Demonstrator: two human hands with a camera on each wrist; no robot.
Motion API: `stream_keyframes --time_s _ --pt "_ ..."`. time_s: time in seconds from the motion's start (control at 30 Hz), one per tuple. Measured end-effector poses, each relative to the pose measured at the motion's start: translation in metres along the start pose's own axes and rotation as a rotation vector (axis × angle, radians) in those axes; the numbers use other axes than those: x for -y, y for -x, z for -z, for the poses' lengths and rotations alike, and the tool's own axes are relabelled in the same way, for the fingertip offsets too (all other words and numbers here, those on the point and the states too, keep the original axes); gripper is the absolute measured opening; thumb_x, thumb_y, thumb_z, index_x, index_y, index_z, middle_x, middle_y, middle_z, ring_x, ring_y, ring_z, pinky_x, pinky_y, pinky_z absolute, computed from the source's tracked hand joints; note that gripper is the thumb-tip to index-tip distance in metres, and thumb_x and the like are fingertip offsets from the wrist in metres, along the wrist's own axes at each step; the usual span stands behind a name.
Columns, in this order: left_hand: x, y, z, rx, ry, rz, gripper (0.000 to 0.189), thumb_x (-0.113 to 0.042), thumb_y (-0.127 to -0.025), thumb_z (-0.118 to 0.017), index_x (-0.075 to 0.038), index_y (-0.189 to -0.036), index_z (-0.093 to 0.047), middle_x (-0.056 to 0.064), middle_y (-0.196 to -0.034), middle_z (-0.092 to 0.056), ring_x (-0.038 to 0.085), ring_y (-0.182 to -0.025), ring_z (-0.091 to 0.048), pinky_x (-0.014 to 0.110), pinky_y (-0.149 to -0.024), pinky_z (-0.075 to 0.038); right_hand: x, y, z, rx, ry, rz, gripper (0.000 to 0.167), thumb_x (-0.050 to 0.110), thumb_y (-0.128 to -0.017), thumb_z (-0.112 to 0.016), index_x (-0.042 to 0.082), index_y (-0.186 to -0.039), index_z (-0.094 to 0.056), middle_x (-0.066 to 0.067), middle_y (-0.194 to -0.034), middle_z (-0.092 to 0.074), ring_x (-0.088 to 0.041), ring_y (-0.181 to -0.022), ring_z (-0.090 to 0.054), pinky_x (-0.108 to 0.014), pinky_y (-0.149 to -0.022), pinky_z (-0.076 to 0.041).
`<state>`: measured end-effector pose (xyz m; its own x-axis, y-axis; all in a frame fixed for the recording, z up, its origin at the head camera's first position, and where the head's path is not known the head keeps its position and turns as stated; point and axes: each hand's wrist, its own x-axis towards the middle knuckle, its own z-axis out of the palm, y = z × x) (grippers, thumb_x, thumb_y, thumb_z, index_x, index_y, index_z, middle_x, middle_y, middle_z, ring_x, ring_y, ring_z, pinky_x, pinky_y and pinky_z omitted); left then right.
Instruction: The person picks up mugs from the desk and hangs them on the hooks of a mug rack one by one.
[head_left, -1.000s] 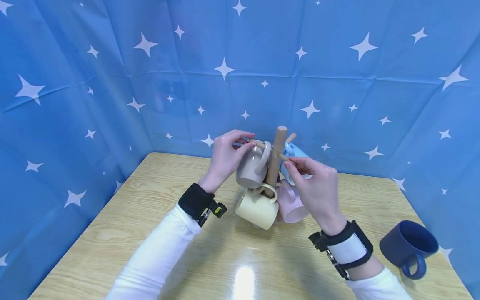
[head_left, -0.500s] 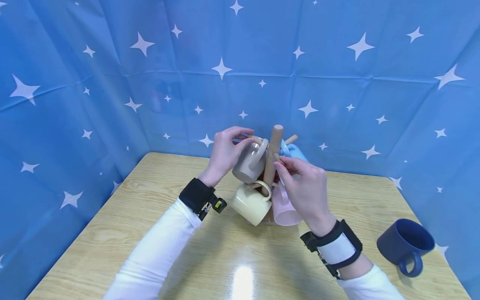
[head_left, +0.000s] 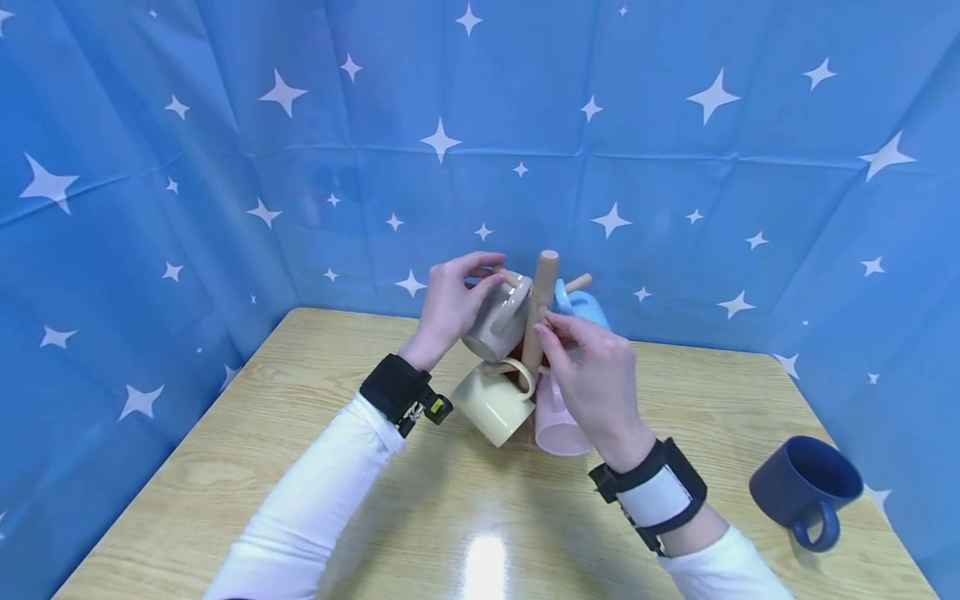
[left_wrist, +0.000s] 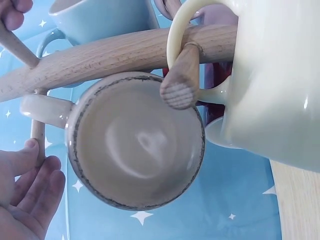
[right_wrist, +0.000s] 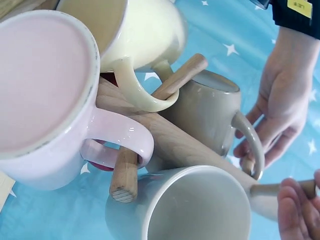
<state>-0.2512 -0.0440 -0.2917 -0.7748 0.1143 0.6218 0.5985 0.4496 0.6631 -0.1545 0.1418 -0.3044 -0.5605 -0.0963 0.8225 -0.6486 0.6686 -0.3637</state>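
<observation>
A wooden mug tree [head_left: 546, 275] stands at the middle of the table, its post leaning in the head view. My left hand [head_left: 452, 298] pinches the outer end of the upper left peg [left_wrist: 38, 132], on which a grey mug [head_left: 497, 321] hangs by its handle. My right hand [head_left: 598, 371] pinches a bare upper peg [right_wrist: 270, 190] between thumb and fingers. Lower pegs carry a pale yellow mug [head_left: 493, 404] and a pink mug [head_left: 561, 429]. Behind the right hand hangs a light blue mug [head_left: 588, 307]. Something red [left_wrist: 216, 82] is mostly hidden behind the post.
A navy blue mug [head_left: 795, 483] stands on the wooden table [head_left: 375, 517] near its right edge, handle toward the front. A blue cloth with white stars [head_left: 375, 183] encloses the back and both sides.
The mug tree has turned a little, its front side swinging left. My right hand has moved left with the bare peg; the left hand keeps its pinch and barely shifts.
</observation>
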Motion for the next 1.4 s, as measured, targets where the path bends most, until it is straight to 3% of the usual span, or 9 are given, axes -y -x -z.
stream_keyframes --time_s 0.2,0.37,0.47,0.63,0.87,1.13,1.2,1.3,1.4 --pt "-0.001 0.004 0.003 0.02 -0.012 0.01 0.029 -0.011 -0.1 -0.071 -0.004 -0.129 -0.073 0.016 -0.123 -0.078 0.03 -0.109 -0.078 0.039 -0.093 -0.064 -0.003 0.003 0.001 0.007 -0.011 0.0 0.02 0.009 -0.093 -0.078 -0.005 -0.108 -0.079 -0.019 -0.096 -0.081 -0.029 -0.077 -0.079 -0.044 -0.068 -0.064" --pt "-0.002 0.013 0.008 0.004 0.007 0.008 0.031 -0.014 -0.102 -0.069 -0.006 -0.132 -0.072 0.014 -0.127 -0.078 0.027 -0.115 -0.076 0.037 -0.093 -0.064 -0.008 0.011 0.01 0.05 -0.009 -0.04 0.027 0.011 -0.096 -0.075 -0.002 -0.12 -0.077 -0.02 -0.111 -0.081 -0.035 -0.098 -0.079 -0.051 -0.08 -0.063" --pt "-0.002 0.024 0.012 -0.013 0.024 0.001 0.032 -0.016 -0.103 -0.068 -0.006 -0.132 -0.072 0.014 -0.129 -0.076 0.027 -0.116 -0.075 0.037 -0.093 -0.064 -0.015 0.019 0.018 0.069 0.005 -0.108 0.03 0.012 -0.098 -0.072 0.0 -0.125 -0.074 -0.02 -0.115 -0.08 -0.039 -0.109 -0.076 -0.056 -0.088 -0.061" --pt "0.001 0.048 0.019 -0.049 0.024 -0.006 0.031 -0.017 -0.104 -0.066 -0.005 -0.131 -0.072 0.016 -0.129 -0.075 0.029 -0.115 -0.075 0.04 -0.091 -0.065 -0.031 0.036 0.034 0.06 0.037 -0.206 0.033 0.013 -0.101 -0.07 -0.001 -0.131 -0.071 -0.023 -0.118 -0.077 -0.042 -0.112 -0.073 -0.058 -0.092 -0.057" --pt "0.009 0.087 0.027 -0.053 0.042 0.017 0.03 -0.014 -0.103 -0.068 -0.001 -0.13 -0.072 0.019 -0.128 -0.075 0.033 -0.116 -0.075 0.042 -0.09 -0.065 -0.052 0.066 0.063 0.051 0.095 -0.347 0.034 0.018 -0.104 -0.066 0.002 -0.133 -0.07 -0.022 -0.13 -0.074 -0.039 -0.123 -0.067 -0.02 -0.091 -0.043" --pt "0.014 0.114 0.031 -0.064 0.017 -0.005 0.03 -0.012 -0.1 -0.071 -0.001 -0.128 -0.073 0.017 -0.126 -0.077 0.034 -0.114 -0.075 0.041 -0.087 -0.066 -0.068 0.099 0.101 0.066 0.238 -0.528 0.037 0.026 -0.106 -0.063 0.007 -0.138 -0.069 -0.019 -0.137 -0.071 -0.036 -0.121 -0.064 -0.016 -0.088 -0.037" --pt "0.013 0.118 0.032 -0.068 0.019 -0.007 0.03 -0.012 -0.1 -0.071 -0.001 -0.127 -0.073 0.017 -0.126 -0.077 0.034 -0.113 -0.075 0.042 -0.087 -0.066 -0.075 0.107 0.111 0.051 0.28 -0.562 0.037 0.025 -0.106 -0.064 0.007 -0.138 -0.069 -0.022 -0.137 -0.071 -0.037 -0.116 -0.063 -0.024 -0.089 -0.039" --pt "0.013 0.124 0.032 -0.07 0.011 -0.004 0.029 -0.012 -0.1 -0.071 -0.001 -0.127 -0.073 0.017 -0.126 -0.077 0.034 -0.114 -0.075 0.042 -0.088 -0.066 -0.087 0.115 0.13 0.059 0.301 -0.65 0.043 0.026 -0.107 -0.06 0.006 -0.145 -0.062 -0.028 -0.144 -0.063 -0.047 -0.127 -0.055 -0.045 -0.103 -0.042" --pt "0.014 0.129 0.032 -0.067 0.007 0.003 0.029 -0.012 -0.1 -0.071 -0.001 -0.127 -0.073 0.016 -0.127 -0.077 0.033 -0.115 -0.075 0.042 -0.089 -0.066 -0.097 0.123 0.148 0.068 0.306 -0.777 0.05 0.03 -0.109 -0.054 0.007 -0.154 -0.052 -0.032 -0.156 -0.05 -0.056 -0.143 -0.041 -0.068 -0.117 -0.03"
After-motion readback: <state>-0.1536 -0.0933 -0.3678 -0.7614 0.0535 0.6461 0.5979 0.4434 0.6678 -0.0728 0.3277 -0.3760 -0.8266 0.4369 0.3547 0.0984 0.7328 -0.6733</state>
